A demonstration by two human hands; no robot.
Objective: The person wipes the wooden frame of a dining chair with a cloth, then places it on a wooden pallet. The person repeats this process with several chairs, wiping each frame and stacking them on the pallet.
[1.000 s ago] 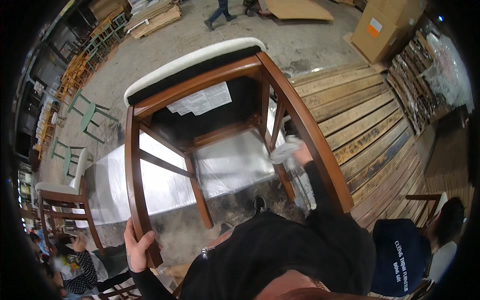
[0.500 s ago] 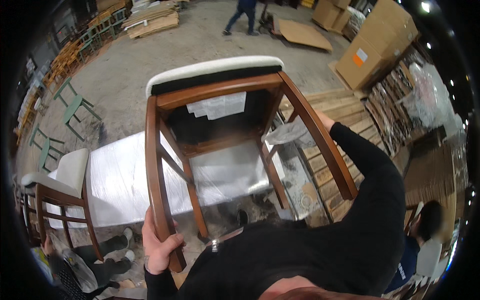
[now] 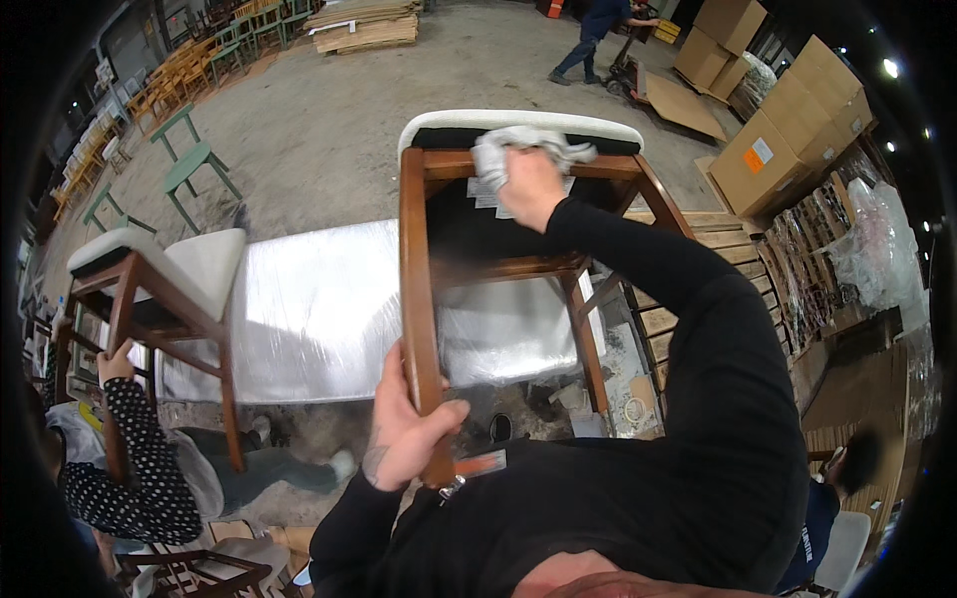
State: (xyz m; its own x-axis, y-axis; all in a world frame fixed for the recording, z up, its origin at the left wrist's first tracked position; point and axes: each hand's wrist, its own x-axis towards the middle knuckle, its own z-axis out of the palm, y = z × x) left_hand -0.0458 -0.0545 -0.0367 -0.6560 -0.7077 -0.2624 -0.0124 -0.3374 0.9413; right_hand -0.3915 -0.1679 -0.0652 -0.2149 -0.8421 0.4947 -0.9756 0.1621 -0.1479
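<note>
A brown wooden chair (image 3: 417, 269) with a white seat edge is tipped over, its black underside (image 3: 464, 237) and legs facing me. My left hand (image 3: 411, 421) is wrapped round its near left leg, close to the leg's end. My right hand (image 3: 533, 184) presses a crumpled white rag (image 3: 490, 154) against the wooden rail under the seat edge. Behind that hand, pale paper labels (image 3: 485, 206) on the underside are partly covered. Below the chair lies a flat surface wrapped in shiny plastic (image 3: 309, 309).
At left, a co-worker in dotted sleeves (image 3: 150, 468) grips another tipped white-and-brown chair (image 3: 174, 324). Green chairs (image 3: 194, 164) stand beyond. Far right, a person (image 3: 593, 35) handles a pallet jack (image 3: 626, 75). Cardboard boxes (image 3: 793, 135) and wooden pallets (image 3: 718, 254) stand right.
My right hand has carried the rag from beside the right leg across to the rail at the seat's edge. The co-worker's chair now tilts. The far person has moved right in view.
</note>
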